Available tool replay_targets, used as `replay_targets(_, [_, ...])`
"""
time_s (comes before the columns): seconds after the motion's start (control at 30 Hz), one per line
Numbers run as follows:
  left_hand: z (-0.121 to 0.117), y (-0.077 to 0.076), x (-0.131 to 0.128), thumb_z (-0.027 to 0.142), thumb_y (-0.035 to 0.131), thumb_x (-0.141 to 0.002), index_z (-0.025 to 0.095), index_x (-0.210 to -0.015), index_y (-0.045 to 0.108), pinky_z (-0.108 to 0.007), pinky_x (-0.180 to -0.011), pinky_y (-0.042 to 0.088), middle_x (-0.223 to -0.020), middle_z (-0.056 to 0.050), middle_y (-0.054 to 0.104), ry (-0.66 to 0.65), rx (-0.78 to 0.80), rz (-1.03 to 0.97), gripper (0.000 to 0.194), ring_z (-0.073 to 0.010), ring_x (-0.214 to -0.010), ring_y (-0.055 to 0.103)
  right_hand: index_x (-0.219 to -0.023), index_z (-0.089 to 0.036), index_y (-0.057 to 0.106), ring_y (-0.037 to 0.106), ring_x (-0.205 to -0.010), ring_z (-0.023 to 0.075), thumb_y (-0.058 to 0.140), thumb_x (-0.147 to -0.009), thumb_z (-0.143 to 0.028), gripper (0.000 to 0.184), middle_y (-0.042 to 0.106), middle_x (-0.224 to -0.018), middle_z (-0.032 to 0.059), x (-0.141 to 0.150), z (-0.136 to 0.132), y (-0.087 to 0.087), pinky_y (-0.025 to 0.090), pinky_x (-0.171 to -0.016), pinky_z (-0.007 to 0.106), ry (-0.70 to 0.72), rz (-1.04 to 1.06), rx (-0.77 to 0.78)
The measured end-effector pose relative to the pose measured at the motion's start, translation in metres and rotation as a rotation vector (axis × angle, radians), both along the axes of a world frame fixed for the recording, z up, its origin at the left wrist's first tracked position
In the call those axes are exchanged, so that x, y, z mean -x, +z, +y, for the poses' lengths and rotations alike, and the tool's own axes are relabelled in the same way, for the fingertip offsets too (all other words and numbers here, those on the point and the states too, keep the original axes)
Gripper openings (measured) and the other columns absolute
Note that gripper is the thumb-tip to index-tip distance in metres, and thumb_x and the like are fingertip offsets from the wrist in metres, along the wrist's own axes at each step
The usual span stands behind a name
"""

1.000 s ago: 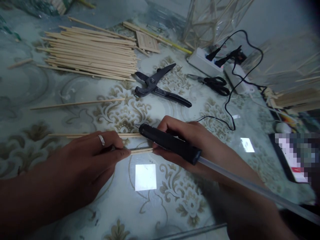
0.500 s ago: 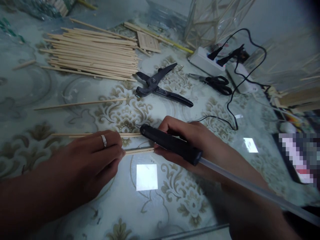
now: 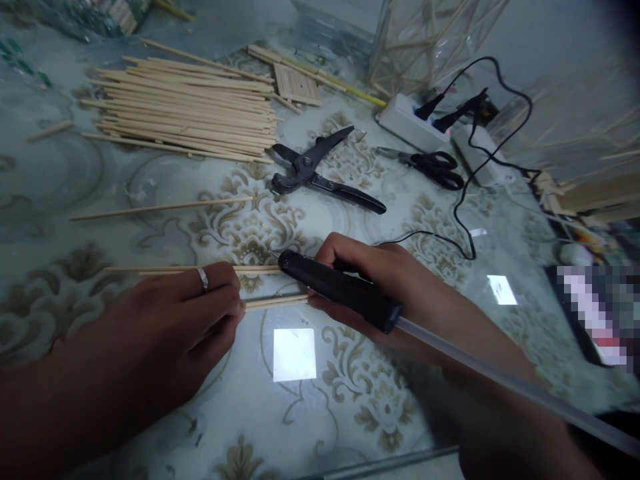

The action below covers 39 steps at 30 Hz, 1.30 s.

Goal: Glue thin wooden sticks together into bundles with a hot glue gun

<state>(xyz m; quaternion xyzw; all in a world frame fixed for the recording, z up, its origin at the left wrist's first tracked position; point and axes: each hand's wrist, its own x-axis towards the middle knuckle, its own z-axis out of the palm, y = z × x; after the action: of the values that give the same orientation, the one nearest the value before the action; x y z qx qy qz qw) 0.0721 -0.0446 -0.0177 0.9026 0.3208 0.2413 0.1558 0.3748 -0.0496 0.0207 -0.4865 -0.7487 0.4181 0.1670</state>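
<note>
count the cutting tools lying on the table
2. The black cutters lie just right of the stick pile; the scissors lie farther right, near the white power strip. Others may be hidden in the clutter behind.

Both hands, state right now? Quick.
Left hand: closed, fingers on thin wooden sticks.
Right hand: closed around the black glue gun.

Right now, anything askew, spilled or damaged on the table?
No spill or damage visible. Mildly untidy: one stick lies apart from the stick pile, and the black cord loops loosely beside the scissors, a possible snag.
</note>
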Motion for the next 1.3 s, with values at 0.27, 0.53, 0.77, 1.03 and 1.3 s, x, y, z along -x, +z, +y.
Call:
replay_targets(0.27, [-0.001, -0.003, 0.0, 0.017, 0.045, -0.122, 0.028, -0.1, 0.064, -0.021, -0.075, 0.056, -0.1, 0.007, 0.08, 0.005, -0.001, -0.056, 0.031, -0.0073, -0.076, 0.077, -0.099, -0.027, 0.055, 0.044, -0.061, 0.0084, 0.079, -0.088, -0.008, 0.033, 0.06, -0.074, -0.0142, 0.0, 0.001, -0.003, 0.037, -0.055, 0.02, 0.008, -0.015, -0.005])
replay_targets(0.53, [0.005, 0.002, -0.001, 0.016, 0.044, -0.119, 0.026, -0.089, 0.069, -0.024, -0.064, 0.054, -0.087, 0.008, 0.078, -0.016, 0.041, -0.078, 0.04, -0.0076, -0.067, 0.074, -0.1, -0.028, 0.057, 0.039, -0.06, 0.008, 0.078, -0.085, -0.003, 0.036, 0.053, -0.072, -0.0153, 0.0, 0.0, -0.002, 0.033, -0.054, 0.02, -0.002, -0.003, -0.003])
replay_targets(0.77, [0.006, 0.014, 0.002, 0.01, 0.043, -0.114, 0.022, -0.088, 0.075, -0.023, -0.066, 0.054, -0.09, 0.004, 0.082, -0.021, 0.089, 0.047, 0.043, -0.0093, -0.071, 0.078, -0.101, -0.029, 0.055, 0.043, -0.063, 0.01, 0.077, -0.082, -0.001, 0.04, 0.06, -0.074, -0.0137, 0.0, -0.001, -0.003, 0.036, -0.057, 0.021, -0.003, -0.043, 0.009])
replay_targets(1.03, [0.004, 0.011, 0.005, 0.013, 0.047, -0.113, 0.022, -0.089, 0.076, -0.021, -0.065, 0.054, -0.091, 0.003, 0.083, 0.004, 0.123, 0.057, 0.039, -0.0097, -0.071, 0.076, -0.098, -0.028, 0.054, 0.04, -0.062, 0.009, 0.074, -0.081, -0.001, 0.039, 0.057, -0.074, -0.0147, 0.002, -0.002, -0.001, 0.034, -0.056, 0.021, -0.003, -0.01, 0.008])
replay_targets(1.3, [0.006, 0.009, 0.003, 0.013, 0.046, -0.114, 0.023, -0.09, 0.078, -0.02, -0.068, 0.055, -0.096, 0.004, 0.086, -0.008, 0.076, 0.041, 0.041, -0.0079, -0.072, 0.079, -0.099, -0.028, 0.055, 0.047, -0.064, 0.0106, 0.07, -0.08, -0.004, 0.035, 0.063, -0.077, -0.0114, 0.003, -0.002, -0.001, 0.037, -0.057, 0.022, -0.028, -0.019, 0.035])
